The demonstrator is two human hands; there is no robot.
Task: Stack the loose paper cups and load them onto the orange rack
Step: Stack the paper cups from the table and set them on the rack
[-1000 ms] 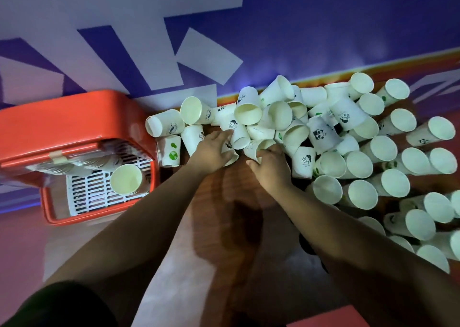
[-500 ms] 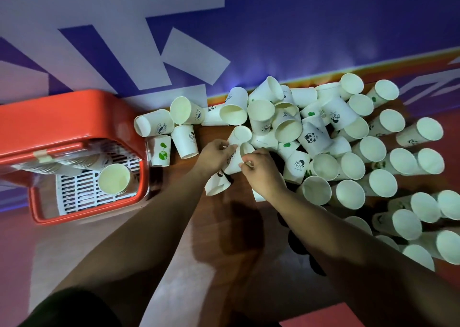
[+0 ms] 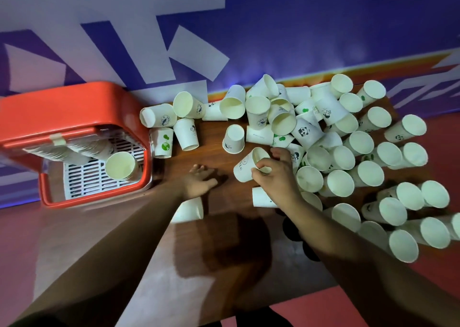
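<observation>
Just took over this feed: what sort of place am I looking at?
Hard to say; maybe an event or promo stand. A wooden table against a purple printed banner wall, loose paper cups, an orange rack.

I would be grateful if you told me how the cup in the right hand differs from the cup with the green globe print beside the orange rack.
The held cup is gripped at its rim by the right hand; the globe cup is touched by no hand. The held cup is tilted with its open mouth showing; the globe cup shows no mouth. The held cup bears dark lettering; the globe cup bears green marks. Both are white paper cups of similar size.
</observation>
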